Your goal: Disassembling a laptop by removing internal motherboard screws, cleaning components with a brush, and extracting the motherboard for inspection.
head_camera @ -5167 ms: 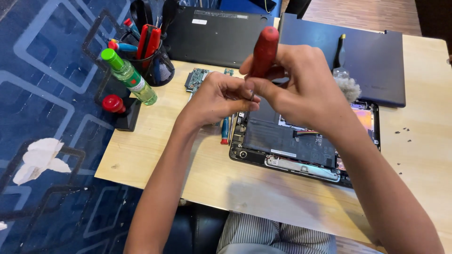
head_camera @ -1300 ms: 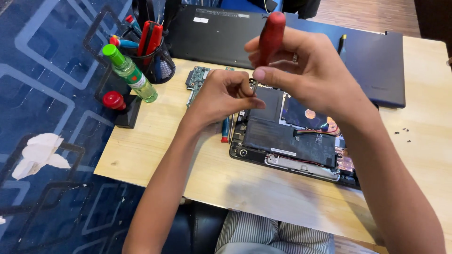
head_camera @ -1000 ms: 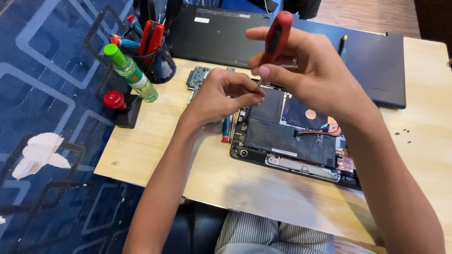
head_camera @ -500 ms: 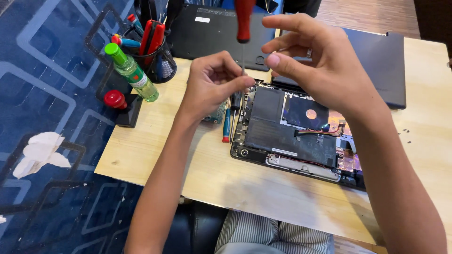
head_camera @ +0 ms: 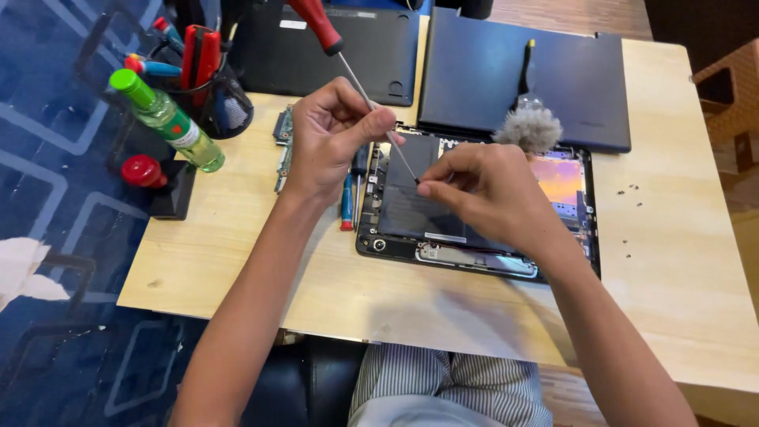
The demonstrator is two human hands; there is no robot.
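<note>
A screwdriver with a red handle [head_camera: 318,22] and a long thin shaft slants down from the top left. My left hand [head_camera: 332,142] grips the shaft between thumb and fingers. My right hand [head_camera: 490,194] pinches the tip with thumb and forefinger, just above the black battery of an opened laptop base [head_camera: 474,255]. The base lies flat on the wooden table [head_camera: 672,261] with its boards and parts bare. I cannot tell whether anything small sits between the right fingertips.
A fluffy grey brush [head_camera: 528,122] lies on a closed dark laptop [head_camera: 553,75]. A black bottom cover [head_camera: 348,51] is behind, with a tool cup [head_camera: 215,99], a green bottle [head_camera: 170,122] and a red-capped item [head_camera: 145,170] on the left. A circuit board [head_camera: 282,142], a blue driver [head_camera: 346,204] and loose screws [head_camera: 632,190] lie about.
My right hand let go of the red handle and came down to the tip. My left hand now holds the shaft, and the handle has swung up and to the left.
</note>
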